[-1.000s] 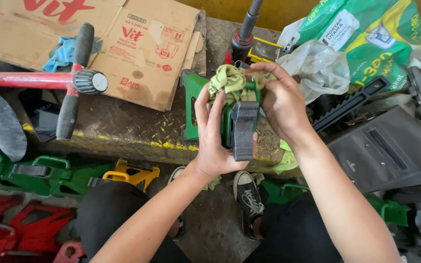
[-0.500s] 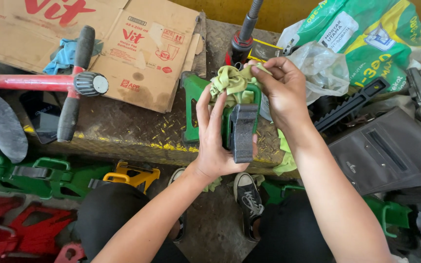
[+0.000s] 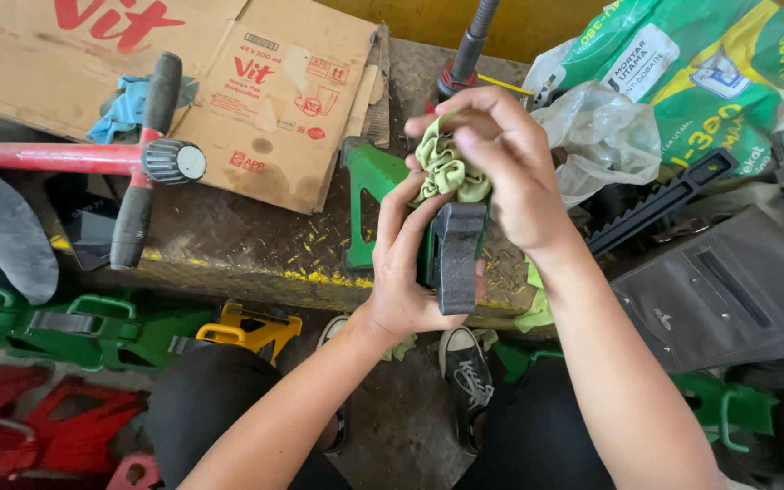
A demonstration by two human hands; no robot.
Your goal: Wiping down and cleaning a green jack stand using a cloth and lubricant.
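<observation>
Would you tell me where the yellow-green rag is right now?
In the head view the yellow-green rag is just right of centre, bunched under the right hand on top of the green stand, whose dark grey part the left hand grips.

My right hand point(image 3: 510, 177) hides most of the green rag point(image 3: 446, 172) — cardboard point(image 3: 256, 91) at 11 o'clock cut off by the top edge.

Now closing over the yellow-green rag point(image 3: 446, 170) with the right hand point(image 3: 510, 172), pressed down on top of the green jack stand point(image 3: 376, 195), where a second ago fingers only pinched the rag from the far side. Rag now bunched smaller, mostly covered. Left hand point(image 3: 415, 272) slightly higher along the stand's dark grey saddle point(image 3: 457, 257).
</observation>
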